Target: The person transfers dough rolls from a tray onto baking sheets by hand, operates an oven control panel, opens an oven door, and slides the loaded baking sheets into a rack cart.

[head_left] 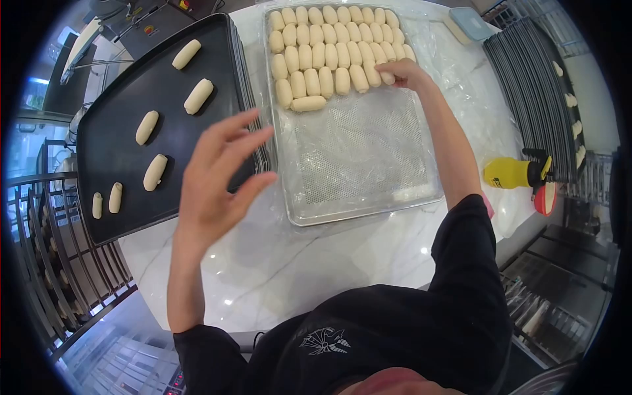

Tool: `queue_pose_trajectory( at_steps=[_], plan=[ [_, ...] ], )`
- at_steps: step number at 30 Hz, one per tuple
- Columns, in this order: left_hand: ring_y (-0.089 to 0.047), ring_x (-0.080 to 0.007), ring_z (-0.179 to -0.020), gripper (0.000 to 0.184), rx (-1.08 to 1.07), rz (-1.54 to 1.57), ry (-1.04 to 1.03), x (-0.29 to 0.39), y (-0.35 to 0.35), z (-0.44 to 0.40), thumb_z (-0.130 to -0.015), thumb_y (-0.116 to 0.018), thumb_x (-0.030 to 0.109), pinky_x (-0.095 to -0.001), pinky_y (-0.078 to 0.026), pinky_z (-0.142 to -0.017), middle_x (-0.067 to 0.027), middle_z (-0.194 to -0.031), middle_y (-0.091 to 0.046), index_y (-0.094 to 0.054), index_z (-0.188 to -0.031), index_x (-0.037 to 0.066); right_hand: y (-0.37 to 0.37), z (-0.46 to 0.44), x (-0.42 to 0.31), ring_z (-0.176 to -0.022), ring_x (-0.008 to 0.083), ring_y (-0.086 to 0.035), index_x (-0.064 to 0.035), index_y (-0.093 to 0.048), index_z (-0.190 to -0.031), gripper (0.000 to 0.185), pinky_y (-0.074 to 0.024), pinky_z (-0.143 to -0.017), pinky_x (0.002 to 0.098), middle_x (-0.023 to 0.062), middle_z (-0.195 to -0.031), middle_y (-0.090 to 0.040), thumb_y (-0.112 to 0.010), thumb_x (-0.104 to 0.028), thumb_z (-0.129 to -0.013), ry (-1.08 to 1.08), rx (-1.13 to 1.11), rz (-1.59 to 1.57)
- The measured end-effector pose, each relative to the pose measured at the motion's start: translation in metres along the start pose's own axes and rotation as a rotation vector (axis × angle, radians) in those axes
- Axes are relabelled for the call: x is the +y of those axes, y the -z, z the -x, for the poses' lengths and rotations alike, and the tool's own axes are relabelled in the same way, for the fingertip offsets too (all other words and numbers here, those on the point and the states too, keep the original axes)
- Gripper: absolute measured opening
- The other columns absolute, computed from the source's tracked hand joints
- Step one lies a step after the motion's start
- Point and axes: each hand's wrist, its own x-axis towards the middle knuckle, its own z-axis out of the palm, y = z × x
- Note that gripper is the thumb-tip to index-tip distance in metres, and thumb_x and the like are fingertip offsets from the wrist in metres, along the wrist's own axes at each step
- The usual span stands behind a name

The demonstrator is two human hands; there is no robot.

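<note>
My right hand (pixel 407 72) is closed on a pale dough roll (pixel 388 79) at the right end of the front row. Rows of similar dough rolls (pixel 316 56) fill the far part of a plastic-lined perforated metal tray (pixel 362 158); one roll (pixel 308 103) lies sideways at the front left. Over the right edge of a black baking tray (pixel 122 197) hovers my left hand (pixel 224 174), fingers spread and holding nothing. That black tray carries several spaced-out dough rolls (pixel 199 97), with two thinner ones (pixel 115 197) near its left edge.
On the marble-patterned table (pixel 257 270), a yellow spray bottle (pixel 510 172) lies at the right beside a red bowl (pixel 545 199). A lidded container (pixel 469 26) sits at the back right. Stacked dark trays (pixel 533 92) stand along the right, and a metal rack (pixel 59 250) is at the left.
</note>
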Motion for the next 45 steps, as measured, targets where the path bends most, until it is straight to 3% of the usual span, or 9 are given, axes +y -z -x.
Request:
queue_pose_trajectory(
  at_steps=[3, 11, 14, 17, 21, 34, 38, 41, 45],
  plan=[
    [-0.061, -0.0256, -0.102, 0.052, -0.034, 0.089, 0.016, 0.015, -0.015, 0.005, -0.072, -0.081, 0.009, -0.0334, -0.051, -0.086, -0.0122, -0.13, -0.057, -0.065, -0.122, 0.007, 0.004, 0.002, -0.012, -0.068, 0.0129, -0.058, -0.0051, -0.068, -0.099, 0.042, -0.05, -0.061, 0.0267, 0.0015, -0.084, -0.064, -0.081, -0.037, -0.076, -0.009, -0.086, 0.106],
    [-0.062, -0.0257, -0.101, 0.047, -0.146, 0.323, 0.096, 0.031, -0.068, 0.014, -0.077, -0.078, 0.012, -0.0335, -0.053, -0.083, -0.01, -0.129, -0.057, -0.065, -0.121, 0.01, -0.022, 0.023, 0.018, -0.084, 0.0224, -0.064, -0.0034, -0.068, -0.105, 0.045, -0.0522, -0.073, 0.0376, 0.0112, -0.094, -0.068, -0.077, -0.037, -0.075, 0.227, 0.227, 0.536],
    [-0.062, -0.0276, -0.108, 0.047, -0.186, 0.391, 0.113, 0.034, -0.078, 0.017, -0.076, -0.077, 0.005, -0.0336, -0.051, -0.089, -0.0138, -0.129, -0.058, -0.064, -0.121, 0.005, -0.05, 0.037, 0.026, -0.092, 0.0291, -0.062, -0.0044, -0.067, -0.108, 0.048, -0.0504, -0.082, 0.0445, 0.0133, -0.1, -0.066, -0.077, -0.035, -0.072, 0.628, 0.778, 0.818],
    [-0.061, -0.0272, -0.11, 0.046, -0.219, 0.437, 0.17, 0.038, -0.087, 0.02, -0.077, -0.077, 0.005, -0.0337, -0.051, -0.089, -0.0129, -0.128, -0.058, -0.064, -0.122, 0.006, -0.074, 0.04, 0.009, -0.101, 0.0327, -0.058, -0.0085, -0.066, -0.112, 0.047, -0.0486, -0.086, 0.046, 0.0116, -0.107, -0.063, -0.076, -0.032, -0.072, 0.983, 0.531, 0.709],
    [-0.061, -0.0271, -0.11, 0.046, -0.239, 0.452, 0.189, 0.043, -0.087, 0.026, -0.079, -0.076, 0.006, -0.0337, -0.051, -0.089, -0.0114, -0.128, -0.058, -0.063, -0.123, 0.008, -0.085, 0.055, -0.007, -0.101, 0.032, -0.059, -0.0126, -0.066, -0.113, 0.042, -0.0496, -0.084, 0.0437, 0.011, -0.11, -0.061, -0.074, -0.029, -0.075, 1.061, 0.251, 0.897],
    [-0.064, -0.0189, -0.094, 0.046, -0.184, 0.677, 0.44, 0.0, -0.139, 0.002, -0.086, -0.069, 0.012, -0.03, -0.053, -0.08, -0.0086, -0.13, -0.057, -0.057, -0.131, 0.008, -0.07, 0.049, -0.018, -0.084, 0.0304, -0.065, -0.0114, -0.061, -0.116, 0.034, -0.0533, -0.074, 0.043, 0.011, -0.101, -0.064, -0.066, -0.019, -0.083, 1.187, 0.107, 0.861],
    [-0.065, -0.0197, -0.09, 0.055, 0.006, 1.02, 0.679, -0.035, -0.199, -0.049, -0.092, -0.065, 0.022, -0.0324, -0.054, -0.074, -0.0146, -0.125, -0.058, -0.045, -0.139, 0.001, -0.065, 0.024, -0.022, -0.086, 0.0313, -0.066, -0.0085, -0.06, -0.117, 0.03, -0.0528, -0.072, 0.0441, 0.0137, -0.101, -0.067, -0.06, -0.018, -0.089, 1.074, 0.235, 0.517],
    [-0.065, -0.0214, -0.086, 0.062, 0.232, 1.338, 0.898, -0.049, -0.215, -0.08, -0.095, -0.062, 0.027, -0.0324, -0.055, -0.073, -0.0178, -0.125, -0.057, -0.035, -0.143, -0.001, -0.058, 0.032, -0.026, -0.089, 0.0325, -0.066, -0.0063, -0.058, -0.12, 0.03, -0.0526, -0.075, 0.0433, 0.0164, -0.103, -0.067, -0.057, -0.016, -0.092, 0.769, 0.163, 0.25],
    [-0.065, -0.0219, -0.082, 0.065, 0.457, 1.623, 0.995, -0.055, -0.226, -0.09, -0.095, -0.061, 0.03, -0.0332, -0.056, -0.073, -0.0162, -0.117, -0.06, -0.032, -0.144, -0.002, -0.069, 0.123, -0.009, -0.091, 0.0298, -0.067, -0.0065, -0.061, -0.12, 0.035, -0.0532, -0.08, 0.0371, 0.0121, -0.098, -0.069, -0.065, -0.006, -0.085, 1.349, 0.145, 0.548]
  ],
)
